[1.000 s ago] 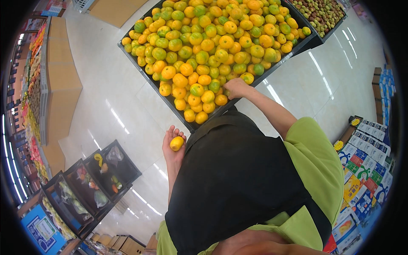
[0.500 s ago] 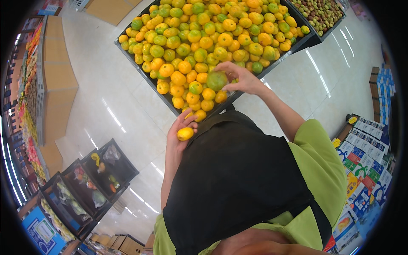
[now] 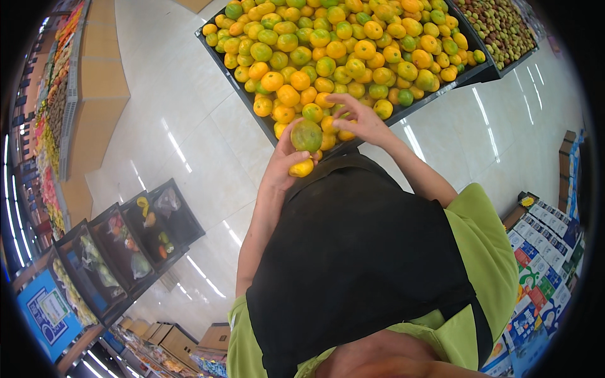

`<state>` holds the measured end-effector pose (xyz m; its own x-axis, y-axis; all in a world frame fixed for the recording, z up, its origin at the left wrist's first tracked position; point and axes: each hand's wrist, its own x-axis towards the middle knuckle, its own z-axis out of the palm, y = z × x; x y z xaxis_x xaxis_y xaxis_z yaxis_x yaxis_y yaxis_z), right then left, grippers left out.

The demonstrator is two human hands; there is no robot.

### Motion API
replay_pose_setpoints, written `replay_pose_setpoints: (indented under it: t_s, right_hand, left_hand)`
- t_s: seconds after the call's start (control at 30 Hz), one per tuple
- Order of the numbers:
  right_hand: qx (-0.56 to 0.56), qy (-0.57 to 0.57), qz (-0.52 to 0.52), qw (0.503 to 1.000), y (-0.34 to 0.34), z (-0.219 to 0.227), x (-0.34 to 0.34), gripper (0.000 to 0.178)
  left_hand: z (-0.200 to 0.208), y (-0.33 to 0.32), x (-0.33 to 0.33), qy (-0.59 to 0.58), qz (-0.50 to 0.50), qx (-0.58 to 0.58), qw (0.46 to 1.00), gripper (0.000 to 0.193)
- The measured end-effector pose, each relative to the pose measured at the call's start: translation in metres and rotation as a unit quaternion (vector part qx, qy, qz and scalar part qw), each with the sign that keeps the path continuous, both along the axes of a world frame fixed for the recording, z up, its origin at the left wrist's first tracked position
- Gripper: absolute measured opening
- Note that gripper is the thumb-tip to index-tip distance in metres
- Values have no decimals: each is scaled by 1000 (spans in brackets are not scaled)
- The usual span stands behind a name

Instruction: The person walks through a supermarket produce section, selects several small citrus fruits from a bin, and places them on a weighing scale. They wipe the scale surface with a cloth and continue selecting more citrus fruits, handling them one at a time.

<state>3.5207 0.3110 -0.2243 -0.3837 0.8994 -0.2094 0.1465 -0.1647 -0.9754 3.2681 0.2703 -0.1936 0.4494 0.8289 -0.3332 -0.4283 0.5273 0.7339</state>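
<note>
My left hand [image 3: 278, 169] is closed around two mandarins at the near corner of a dark bin [image 3: 467, 77]. One is a large green mandarin [image 3: 306, 136], held up against the fingers. Below it, by the thumb, sits a smaller yellow mandarin [image 3: 301, 167]. Just to the right, my right hand [image 3: 368, 123] hovers over the bin's near edge with its fingers apart and nothing gripped. A loose yellow-orange mandarin [image 3: 346, 134] lies right under its thumb; whether they touch I cannot tell. Heaped mandarins [image 3: 324, 66], orange to green, fill the bin.
A second bin of small brownish-green fruit [image 3: 498, 31] adjoins at the far right. Tiered black crates [image 3: 165, 217] with bagged produce stand at the left. Stacked cartons [image 3: 542, 252] are at the right, and a long fruit stand [image 3: 97, 82] runs along the far left.
The green mandarin has passed from my right hand to my left, beside the yellow one. My left hand has moved up and right; my right hand has opened. The view has shifted slightly.
</note>
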Motion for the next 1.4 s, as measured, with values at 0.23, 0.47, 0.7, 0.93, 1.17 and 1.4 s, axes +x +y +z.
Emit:
replay_pose_setpoints:
  t_s: [0.23,0.47,0.7,0.93,1.17,1.4]
  right_hand:
    - [152,-306,-37,939,-8,-85,16,90]
    - [111,-353,-90,925,-23,-90,-48,99]
    - [236,-392,-47,888,-30,-90,-43,58]
    - [185,-494,-8,850,-2,-82,12,58]
    - [371,-527,-14,765,-3,-54,41,57]
    - [324,-429,125,834,-20,-74,-23,59]
  left_hand:
    - [-20,-30,-40,-27,111,-37,993,69]
    - [-42,-68,-75,-68,222,-100,968,61]
    - [-49,-75,-76,-81,250,-117,958,59]
    - [-43,-73,-81,-114,257,-90,955,60]
    - [-46,-88,-93,-143,303,-90,938,59]
    - [-45,-90,-91,-144,302,-108,936,57]
